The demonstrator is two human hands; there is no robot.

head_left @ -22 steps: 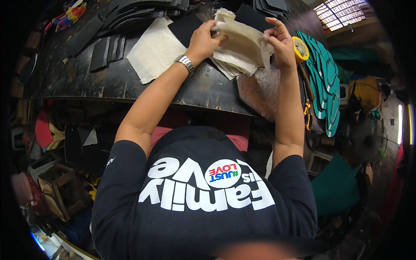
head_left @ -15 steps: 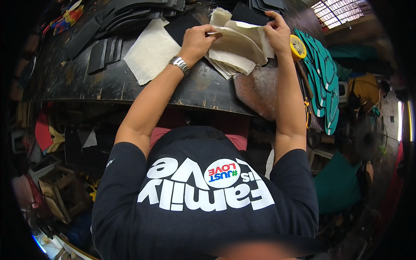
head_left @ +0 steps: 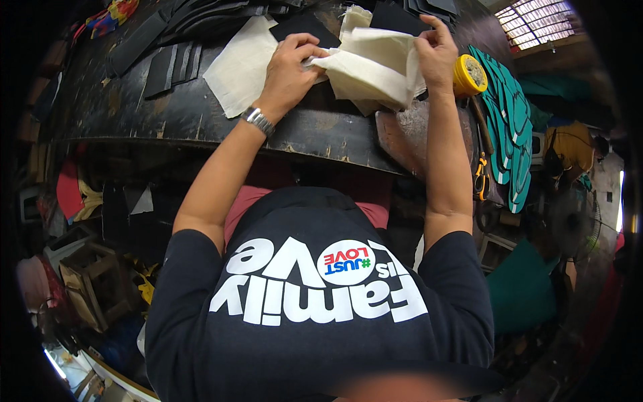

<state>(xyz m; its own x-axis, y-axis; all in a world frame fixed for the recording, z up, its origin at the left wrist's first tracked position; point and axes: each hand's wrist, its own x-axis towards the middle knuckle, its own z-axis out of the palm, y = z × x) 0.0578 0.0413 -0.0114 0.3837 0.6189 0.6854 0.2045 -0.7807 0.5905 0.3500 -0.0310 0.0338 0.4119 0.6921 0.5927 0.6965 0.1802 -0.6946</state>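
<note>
A cream fabric piece (head_left: 375, 70) is stretched between my two hands above the table. My left hand (head_left: 293, 70), with a metal watch at its wrist, pinches the fabric's left corner. At its right edge, my right hand (head_left: 437, 57) grips the cloth between thumb and fingers. Under the raised piece lie more cream pieces, largely covered by it. Another cream fabric piece (head_left: 234, 74) lies flat to the left of my left hand, partly over a black sheet (head_left: 311, 33).
Stacked black pieces (head_left: 201, 27) cover the back left of the dark table (head_left: 181, 120). On the right are a yellow round container (head_left: 470, 75), orange-handled scissors (head_left: 481, 181) and teal cut pieces (head_left: 512, 134). A worn brown board (head_left: 405, 137) rests at the front edge.
The cream piece has been lifted and drawn to the left by my left hand, so it now spans taut between both hands. My right hand keeps its hold on the right edge.
</note>
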